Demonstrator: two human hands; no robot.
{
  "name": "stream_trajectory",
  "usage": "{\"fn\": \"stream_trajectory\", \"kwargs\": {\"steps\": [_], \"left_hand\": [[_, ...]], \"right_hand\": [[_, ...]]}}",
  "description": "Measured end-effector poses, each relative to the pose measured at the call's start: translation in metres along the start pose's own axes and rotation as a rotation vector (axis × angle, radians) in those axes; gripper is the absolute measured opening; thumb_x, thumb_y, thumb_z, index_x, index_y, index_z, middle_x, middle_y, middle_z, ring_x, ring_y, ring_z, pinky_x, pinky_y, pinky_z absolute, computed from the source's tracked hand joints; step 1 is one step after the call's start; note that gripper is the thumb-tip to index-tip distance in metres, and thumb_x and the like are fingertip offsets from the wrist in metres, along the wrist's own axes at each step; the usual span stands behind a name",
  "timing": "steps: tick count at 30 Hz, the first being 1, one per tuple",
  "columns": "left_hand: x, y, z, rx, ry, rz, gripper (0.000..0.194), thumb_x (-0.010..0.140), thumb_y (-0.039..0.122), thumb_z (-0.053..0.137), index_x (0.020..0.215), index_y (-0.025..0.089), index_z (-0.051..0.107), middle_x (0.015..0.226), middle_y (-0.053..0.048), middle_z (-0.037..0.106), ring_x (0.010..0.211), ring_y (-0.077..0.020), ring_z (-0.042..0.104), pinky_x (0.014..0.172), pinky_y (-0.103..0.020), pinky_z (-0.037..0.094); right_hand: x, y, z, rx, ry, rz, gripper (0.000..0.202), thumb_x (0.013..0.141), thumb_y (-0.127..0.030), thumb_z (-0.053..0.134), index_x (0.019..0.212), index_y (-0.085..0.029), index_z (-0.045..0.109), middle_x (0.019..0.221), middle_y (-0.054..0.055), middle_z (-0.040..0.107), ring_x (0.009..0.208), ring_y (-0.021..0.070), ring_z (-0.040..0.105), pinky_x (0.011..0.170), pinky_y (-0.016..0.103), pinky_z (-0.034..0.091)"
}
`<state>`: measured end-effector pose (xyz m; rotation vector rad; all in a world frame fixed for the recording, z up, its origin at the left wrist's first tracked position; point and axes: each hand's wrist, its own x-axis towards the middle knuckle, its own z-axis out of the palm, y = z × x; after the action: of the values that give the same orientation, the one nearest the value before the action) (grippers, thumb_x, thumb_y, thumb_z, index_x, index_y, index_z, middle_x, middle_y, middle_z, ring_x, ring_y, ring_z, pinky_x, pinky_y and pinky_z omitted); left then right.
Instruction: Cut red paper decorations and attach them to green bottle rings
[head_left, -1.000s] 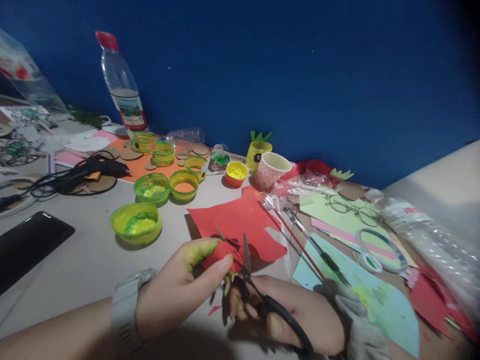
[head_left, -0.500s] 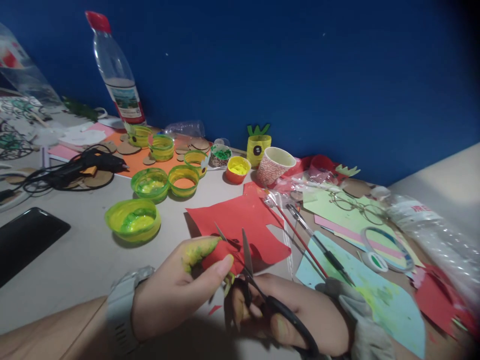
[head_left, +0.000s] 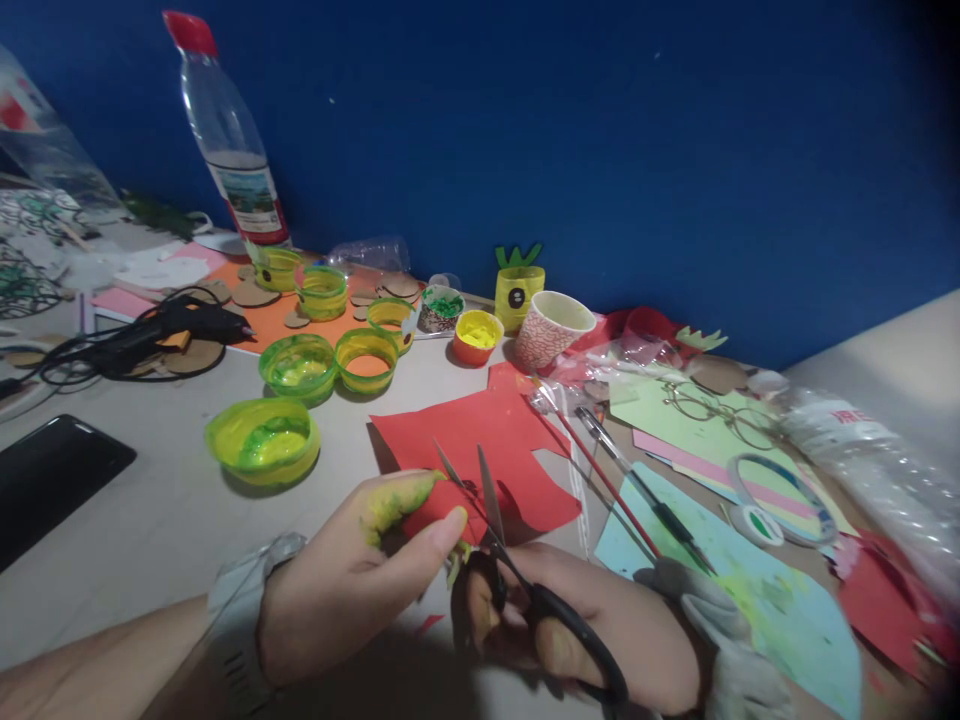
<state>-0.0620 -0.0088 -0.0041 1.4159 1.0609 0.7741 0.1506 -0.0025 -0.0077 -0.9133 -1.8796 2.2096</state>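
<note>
Our left hand [head_left: 360, 560] pinches red paper [head_left: 429, 512]; our right hand [head_left: 607, 600] grips black-handled scissors [head_left: 541, 598], parted right beside that pinch; if the paper slips, we could nick ourselves

Black-handled scissors [head_left: 534, 597]: blades parted, tips directed forward. Red paper piece [head_left: 444, 498]: partly hidden, just beside the blades; contact undetermined.
</note>
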Motion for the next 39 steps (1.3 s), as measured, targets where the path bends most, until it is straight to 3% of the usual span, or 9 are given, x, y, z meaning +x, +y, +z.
{"fn": "stream_trajectory", "kwargs": {"steps": [8,13,19,30,39], "left_hand": [[0.0008,-0.0028,0.0005,-0.02,-0.009,-0.03,0.034,0.092,0.046,0.046,0.078,0.017,0.055,0.072,0.003,0.05,0.067,-0.0108,0.044,0.061,-0.018,0.043],[0.0028,0.0002,0.0004,-0.024,-0.008,0.015,0.03,0.094,0.037,0.044,0.073,0.017,0.051,0.069,0.004,0.049,0.063,-0.0088,0.042,0.057,-0.015,0.04],[0.0018,0.0016,-0.0007,0.006,0.004,0.005,0.029,0.094,0.038,0.045,0.076,0.018,0.055,0.072,0.002,0.053,0.065,-0.0103,0.046,0.06,-0.017,0.044],[0.0011,-0.0011,-0.0022,0.093,0.013,0.011,0.032,0.094,0.041,0.044,0.075,0.019,0.058,0.075,0.002,0.06,0.071,-0.0116,0.053,0.067,-0.016,0.046],[-0.0005,-0.0046,-0.0028,0.132,0.057,-0.025,0.035,0.094,0.044,0.046,0.071,0.019,0.054,0.068,0.003,0.053,0.066,-0.0114,0.048,0.063,-0.017,0.044]], "right_hand": [[0.0018,0.0019,-0.0023,-0.004,0.01,-0.034,0.057,0.079,-0.074,0.05,0.084,-0.017,0.051,0.07,-0.001,0.046,0.054,0.0088,0.041,0.045,0.017,0.037],[0.0021,-0.0054,-0.0021,0.0,0.009,-0.027,0.048,0.085,-0.065,0.053,0.083,-0.016,0.048,0.068,-0.003,0.046,0.051,0.0066,0.041,0.044,0.014,0.038],[0.0027,-0.0033,-0.0023,0.007,0.015,-0.041,0.059,0.078,-0.075,0.049,0.081,-0.016,0.048,0.068,-0.003,0.044,0.052,0.0065,0.038,0.045,0.015,0.035],[0.0035,-0.0013,-0.0046,-0.005,0.018,-0.002,0.058,0.078,-0.074,0.052,0.08,-0.016,0.048,0.068,-0.002,0.046,0.055,0.0086,0.04,0.048,0.018,0.036],[0.0028,-0.0007,-0.0041,-0.036,0.031,0.029,0.049,0.081,-0.065,0.057,0.077,-0.017,0.047,0.068,-0.002,0.046,0.059,0.0098,0.039,0.052,0.02,0.034]]}}
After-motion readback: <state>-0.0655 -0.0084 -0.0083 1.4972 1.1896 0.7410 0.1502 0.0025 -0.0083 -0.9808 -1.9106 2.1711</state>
